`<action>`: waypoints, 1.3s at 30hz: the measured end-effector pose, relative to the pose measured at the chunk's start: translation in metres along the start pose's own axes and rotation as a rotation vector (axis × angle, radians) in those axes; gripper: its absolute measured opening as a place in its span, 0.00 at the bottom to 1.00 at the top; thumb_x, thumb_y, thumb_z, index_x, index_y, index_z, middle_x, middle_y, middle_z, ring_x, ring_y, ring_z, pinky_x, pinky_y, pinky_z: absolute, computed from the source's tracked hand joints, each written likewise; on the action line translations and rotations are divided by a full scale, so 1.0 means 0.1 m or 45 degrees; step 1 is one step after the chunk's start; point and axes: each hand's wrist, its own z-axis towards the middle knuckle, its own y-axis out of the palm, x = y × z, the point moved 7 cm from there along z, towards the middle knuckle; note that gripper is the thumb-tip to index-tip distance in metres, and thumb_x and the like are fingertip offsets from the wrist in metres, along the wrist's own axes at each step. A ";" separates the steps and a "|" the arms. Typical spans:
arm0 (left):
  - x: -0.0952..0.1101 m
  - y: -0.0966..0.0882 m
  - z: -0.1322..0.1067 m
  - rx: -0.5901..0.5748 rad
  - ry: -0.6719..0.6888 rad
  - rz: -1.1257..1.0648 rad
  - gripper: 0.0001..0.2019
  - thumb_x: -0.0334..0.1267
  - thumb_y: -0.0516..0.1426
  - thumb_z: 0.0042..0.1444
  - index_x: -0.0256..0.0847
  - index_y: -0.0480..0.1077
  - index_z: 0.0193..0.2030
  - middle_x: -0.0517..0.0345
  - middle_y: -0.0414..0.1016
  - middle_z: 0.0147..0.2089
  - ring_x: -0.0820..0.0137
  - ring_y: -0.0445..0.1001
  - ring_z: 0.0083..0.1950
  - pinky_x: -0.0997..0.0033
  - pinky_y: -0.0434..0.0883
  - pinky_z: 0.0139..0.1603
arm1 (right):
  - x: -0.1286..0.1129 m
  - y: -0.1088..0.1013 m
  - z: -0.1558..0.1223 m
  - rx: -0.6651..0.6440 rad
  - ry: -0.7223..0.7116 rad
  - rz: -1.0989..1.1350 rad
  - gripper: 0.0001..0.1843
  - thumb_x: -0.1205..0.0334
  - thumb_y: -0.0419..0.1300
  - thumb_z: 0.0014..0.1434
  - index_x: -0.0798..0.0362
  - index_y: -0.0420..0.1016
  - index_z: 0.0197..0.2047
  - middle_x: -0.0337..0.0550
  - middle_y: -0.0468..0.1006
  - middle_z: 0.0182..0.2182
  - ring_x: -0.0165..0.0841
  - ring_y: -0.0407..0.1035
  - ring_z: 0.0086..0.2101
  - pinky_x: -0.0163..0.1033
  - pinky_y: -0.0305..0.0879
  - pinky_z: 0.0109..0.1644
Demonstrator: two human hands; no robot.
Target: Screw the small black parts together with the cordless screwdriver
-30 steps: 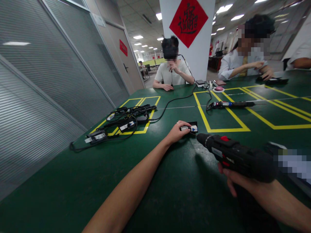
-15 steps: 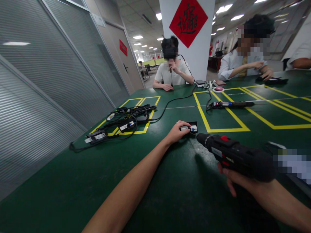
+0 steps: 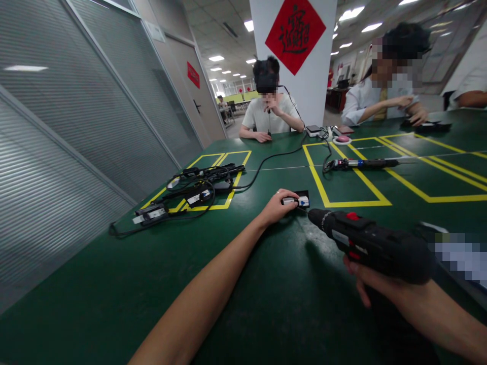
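My left hand (image 3: pixel 274 207) reaches out over the green table (image 3: pixel 236 284) and pinches a small black and white device (image 3: pixel 299 199) that lies flat just left of a yellow-taped box. My right hand (image 3: pixel 371 282) grips a black cordless screwdriver with red buttons (image 3: pixel 371 242) from below. Its thin bit points left and touches the near edge of the small device.
A tangle of black cables and several similar devices (image 3: pixel 190 190) lies in a yellow-taped box at the left. A long black tool (image 3: pixel 361 163) rests in the yellow box ahead. Two other people (image 3: pixel 268 109) (image 3: pixel 384 94) sit at the far side. A glass partition runs along the left.
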 end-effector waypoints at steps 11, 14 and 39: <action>0.03 -0.01 0.00 -0.004 0.006 0.011 0.13 0.38 0.58 0.54 0.39 0.74 0.45 0.51 0.70 0.48 0.65 0.68 0.51 0.65 0.66 0.55 | 0.05 0.09 0.05 -0.205 0.051 0.266 0.07 0.54 0.59 0.49 0.48 0.71 0.30 0.33 0.74 0.15 0.33 0.70 0.14 0.39 0.66 0.21; 0.05 -0.02 0.00 -0.011 -0.005 0.021 0.13 0.38 0.58 0.54 0.38 0.74 0.46 0.51 0.70 0.48 0.65 0.68 0.51 0.64 0.66 0.56 | 0.05 0.09 0.06 -0.199 0.043 0.271 0.08 0.55 0.59 0.48 0.49 0.70 0.31 0.36 0.78 0.20 0.31 0.69 0.13 0.38 0.65 0.20; 0.06 -0.02 -0.03 -0.048 -0.046 0.017 0.17 0.31 0.56 0.48 0.39 0.73 0.47 0.52 0.69 0.49 0.66 0.68 0.50 0.66 0.67 0.54 | 0.14 0.07 0.05 -0.130 0.078 0.188 0.13 0.49 0.60 0.48 0.48 0.72 0.34 0.35 0.77 0.16 0.34 0.70 0.15 0.42 0.68 0.27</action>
